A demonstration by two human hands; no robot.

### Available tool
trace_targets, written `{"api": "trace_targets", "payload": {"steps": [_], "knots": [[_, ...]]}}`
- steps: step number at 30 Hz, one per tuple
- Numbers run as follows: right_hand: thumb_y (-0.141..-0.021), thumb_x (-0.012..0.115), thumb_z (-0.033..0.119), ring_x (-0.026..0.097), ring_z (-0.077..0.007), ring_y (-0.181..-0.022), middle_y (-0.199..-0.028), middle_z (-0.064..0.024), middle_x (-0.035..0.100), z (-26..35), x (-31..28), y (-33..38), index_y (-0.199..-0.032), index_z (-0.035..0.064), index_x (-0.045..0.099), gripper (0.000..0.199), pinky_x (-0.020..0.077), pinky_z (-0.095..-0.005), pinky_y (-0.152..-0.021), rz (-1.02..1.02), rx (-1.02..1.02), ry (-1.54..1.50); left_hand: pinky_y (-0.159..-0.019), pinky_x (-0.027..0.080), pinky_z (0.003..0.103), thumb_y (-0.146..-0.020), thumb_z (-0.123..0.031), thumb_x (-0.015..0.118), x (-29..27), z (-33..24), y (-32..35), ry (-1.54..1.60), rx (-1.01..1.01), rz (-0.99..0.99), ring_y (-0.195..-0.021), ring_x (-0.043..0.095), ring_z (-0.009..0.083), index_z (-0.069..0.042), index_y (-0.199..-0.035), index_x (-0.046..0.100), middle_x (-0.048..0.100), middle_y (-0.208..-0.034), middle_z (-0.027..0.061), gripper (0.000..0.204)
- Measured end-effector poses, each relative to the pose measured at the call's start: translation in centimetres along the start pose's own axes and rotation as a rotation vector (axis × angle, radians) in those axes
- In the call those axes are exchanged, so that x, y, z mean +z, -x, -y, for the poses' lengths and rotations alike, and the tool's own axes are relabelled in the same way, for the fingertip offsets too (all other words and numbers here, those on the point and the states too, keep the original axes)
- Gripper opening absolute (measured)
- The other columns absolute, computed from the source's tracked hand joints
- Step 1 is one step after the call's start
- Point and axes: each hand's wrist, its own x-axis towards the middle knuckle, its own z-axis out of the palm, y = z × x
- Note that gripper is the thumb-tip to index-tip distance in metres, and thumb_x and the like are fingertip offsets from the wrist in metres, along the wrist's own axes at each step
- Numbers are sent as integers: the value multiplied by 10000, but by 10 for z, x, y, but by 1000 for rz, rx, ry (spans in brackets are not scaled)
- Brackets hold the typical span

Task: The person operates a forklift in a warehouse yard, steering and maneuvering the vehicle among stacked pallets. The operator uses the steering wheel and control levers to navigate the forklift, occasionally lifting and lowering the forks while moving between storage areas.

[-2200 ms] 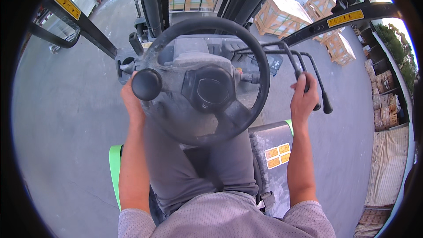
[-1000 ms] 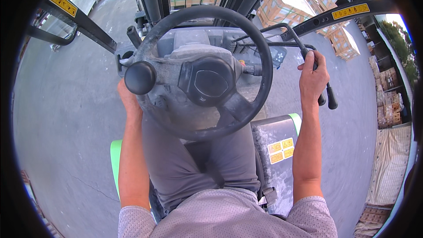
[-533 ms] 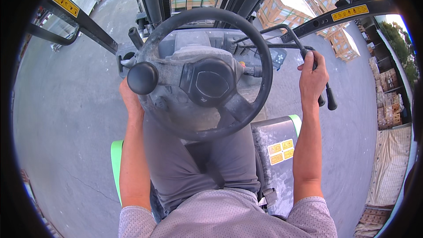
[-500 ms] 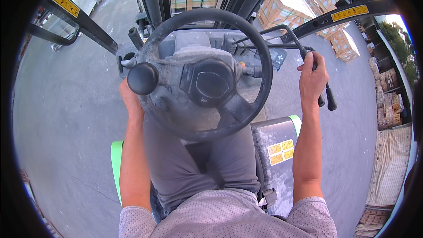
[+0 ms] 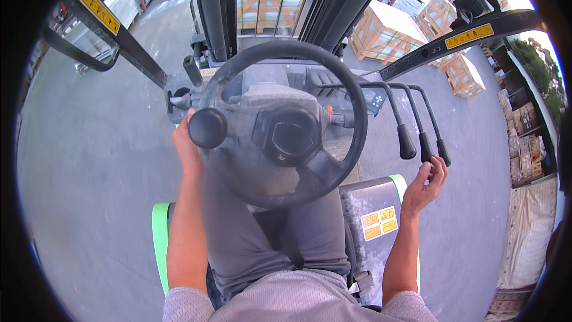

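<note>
My left hand (image 5: 187,142) is closed at the left side of the black steering wheel (image 5: 357,143), beside its round spinner knob (image 5: 208,128). The knob and rim hide most of its fingers. To the right, three bent black control levers rise from the dash, with a left lever (image 5: 406,143), a middle lever (image 5: 425,146) and a right lever (image 5: 443,152). My right hand (image 5: 428,185) is just below the middle and right lever grips, palm turned up and fingers loosely bent apart. Its fingertips reach the lower ends of these grips; whether they touch, I cannot tell. Nothing shows in its palm.
Beyond the forklift mast (image 5: 322,18) stands a crated load (image 5: 277,9). Wooden crates (image 5: 387,33) are on the ground ahead to the right. A dark frame bar (image 5: 438,48) crosses there, another post (image 5: 140,53) at left. Stacked goods (image 5: 524,137) line the right side.
My right hand has let go of a control lever and moved down and back toward me. The levers now stand side by side. My view has tilted slightly upward; the left hand stays by the knob.
</note>
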Motion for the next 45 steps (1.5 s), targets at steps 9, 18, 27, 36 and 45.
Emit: {"api": "trace_targets", "payload": {"steps": [9,18,27,36,45], "knots": [[-1052,598,290,670,-326,-754,-917,-145,741,-20,21,-56,-1133,11,695,307,523,-433,-698,118,-35,252,-632,436,329,-1072,-352,594,-23,-1,-6,-208,120,16,-687,471,111,36,-855,704,596,-706,10,458],[-1082,504,283,565,-135,-498,-713,-77,662,7,14,-55,-952,-13,679,368,441,-327,-496,198,225,87,-584,380,449,-1062,-310,531,-31,-4,1,-334,143,59,-608,379,182,63,-763,573,447,-617,182,480],[-995,517,295,678,-319,-779,-789,-172,713,4,67,-147,-974,-31,728,389,502,-442,-763,253,111,313,-617,418,490,-1052,-330,538,-24,28,-12,-352,204,-39,-591,391,344,70,-816,645,564,-683,281,476],[-978,520,297,666,-288,-768,-764,-146,715,9,76,-163,-965,-19,751,391,493,-416,-761,261,129,278,-571,376,354,-1059,-336,588,-9,19,-9,-195,129,16,-626,367,133,45,-771,619,448,-615,50,478],[-983,528,293,693,-321,-765,-789,-181,728,-1,75,-158,-990,-11,755,379,512,-435,-760,254,106,286,-598,405,341,-1071,-350,583,-7,11,-4,-220,144,25,-632,422,138,49,-806,672,526,-641,52,487]]}}
